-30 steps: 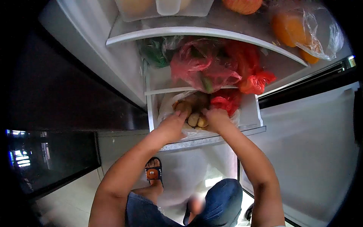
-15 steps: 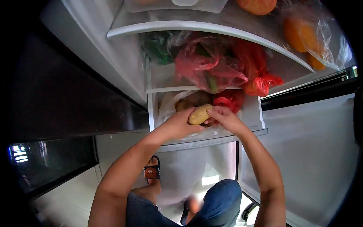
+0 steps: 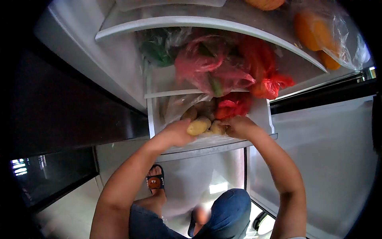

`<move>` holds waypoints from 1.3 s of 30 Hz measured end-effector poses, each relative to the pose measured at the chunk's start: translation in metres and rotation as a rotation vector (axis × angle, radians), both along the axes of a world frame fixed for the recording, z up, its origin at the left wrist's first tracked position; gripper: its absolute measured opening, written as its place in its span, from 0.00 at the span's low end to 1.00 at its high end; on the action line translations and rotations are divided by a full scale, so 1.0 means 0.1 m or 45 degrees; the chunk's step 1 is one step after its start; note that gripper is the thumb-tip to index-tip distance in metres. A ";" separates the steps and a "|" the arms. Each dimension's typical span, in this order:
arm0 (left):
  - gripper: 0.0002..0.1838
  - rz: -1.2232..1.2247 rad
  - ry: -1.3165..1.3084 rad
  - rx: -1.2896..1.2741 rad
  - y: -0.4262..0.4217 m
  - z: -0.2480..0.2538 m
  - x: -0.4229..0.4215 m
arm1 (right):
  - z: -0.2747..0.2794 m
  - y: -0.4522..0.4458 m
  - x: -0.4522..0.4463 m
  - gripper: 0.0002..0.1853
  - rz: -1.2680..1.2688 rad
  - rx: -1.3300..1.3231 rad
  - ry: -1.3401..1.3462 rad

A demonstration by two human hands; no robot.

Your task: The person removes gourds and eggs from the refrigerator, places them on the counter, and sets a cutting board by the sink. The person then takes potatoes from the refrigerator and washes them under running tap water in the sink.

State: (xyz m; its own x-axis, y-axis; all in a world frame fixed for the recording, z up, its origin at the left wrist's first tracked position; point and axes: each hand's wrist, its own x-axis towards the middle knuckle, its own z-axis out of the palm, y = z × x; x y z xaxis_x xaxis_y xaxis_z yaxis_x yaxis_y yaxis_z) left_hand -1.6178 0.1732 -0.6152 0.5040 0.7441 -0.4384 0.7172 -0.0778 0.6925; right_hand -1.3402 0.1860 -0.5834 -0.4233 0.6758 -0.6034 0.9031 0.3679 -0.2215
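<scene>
In the pulled-out fridge drawer [image 3: 151, 119], my left hand [image 3: 178, 132] is closed around a yellowish potato [image 3: 197, 126], which lies toward its fingertips. My right hand [image 3: 241, 127] reaches down beside it, its fingers curled against a second potato [image 3: 217, 127]; its fingertips are partly hidden. More potatoes [image 3: 189, 113] lie behind my hands in a clear plastic bag [image 3: 175, 107]. A red plastic bag [image 3: 234, 105] rests in the drawer just behind my right hand.
Pink [image 3: 199, 63] and red bags [image 3: 264, 71] bulge out above the drawer, with a green bag [image 3: 159, 53] to their left. Over them runs a curved shelf edge [image 3: 207, 22]. Orange fruit [image 3: 312, 32] sits upper right. An open fridge door [image 3: 318, 151] stands at right.
My hands have parted. The left moved slightly left with its potato, while the right let go of that potato and went down to another one in the bag. The view shifted a little.
</scene>
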 end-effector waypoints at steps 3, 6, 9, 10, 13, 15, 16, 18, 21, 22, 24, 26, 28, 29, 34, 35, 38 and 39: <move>0.29 -0.106 0.164 -0.203 0.01 0.06 0.03 | -0.19 0.03 -0.19 0.20 0.032 0.053 -0.143; 0.27 -0.141 0.295 -0.256 0.03 0.19 0.03 | -0.36 0.17 -0.13 0.23 0.156 0.165 -0.291; 0.29 -0.236 0.297 -0.236 0.03 0.19 -0.03 | -0.38 0.36 -0.09 0.25 -0.026 0.320 -0.333; 0.29 -0.235 0.296 -0.221 0.02 0.16 -0.05 | -0.34 0.39 -0.11 0.26 -0.143 0.370 -0.345; 0.31 -0.233 0.357 -0.185 0.02 0.11 -0.06 | 0.10 0.37 -0.02 0.23 -0.018 0.465 -0.019; 0.32 -0.242 0.475 -0.165 0.03 0.17 -0.04 | -0.19 0.26 -0.03 0.21 0.066 0.421 0.131; 0.30 -0.245 0.468 -0.147 0.04 0.19 -0.05 | -0.26 0.21 -0.09 0.21 0.106 0.399 0.206; 0.25 -0.251 0.457 -0.109 0.03 0.25 -0.08 | -0.33 0.15 -0.27 0.18 0.000 -0.083 0.133; 0.24 -0.352 0.421 -0.225 0.08 0.35 -0.09 | -0.37 0.06 -0.37 0.19 -0.035 -0.304 0.017; 0.27 -0.332 0.394 -0.207 0.08 0.34 -0.10 | -0.39 0.06 -0.37 0.20 -0.024 -0.295 -0.022; 0.33 -0.291 0.342 -0.171 0.04 0.27 -0.12 | -0.43 0.07 -0.44 0.24 0.004 -0.259 -0.056; 0.33 -0.195 0.393 -0.120 0.03 0.19 -0.09 | -0.45 0.08 -0.52 0.26 -0.011 -0.214 -0.087; 0.32 -0.086 0.379 -0.086 0.04 0.16 -0.09 | -0.44 0.07 -0.62 0.29 -0.061 -0.185 -0.128; 0.32 -0.022 0.336 -0.078 0.05 0.15 -0.10 | -0.45 0.07 -0.66 0.31 -0.083 -0.177 -0.152; 0.31 0.163 0.054 0.001 0.09 0.05 -0.12 | -0.72 0.11 -0.68 0.36 -0.122 -0.235 -0.294; 0.31 0.173 0.043 -0.001 0.10 -0.03 -0.12 | -0.75 0.13 -0.66 0.36 -0.163 -0.251 -0.244; 0.34 0.228 0.011 -0.086 0.13 0.11 -0.13 | -0.74 0.17 -0.66 0.36 -0.237 -0.258 -0.163; 0.35 0.248 0.003 -0.133 0.13 0.17 -0.12 | -0.70 0.17 -0.67 0.35 -0.237 -0.239 -0.181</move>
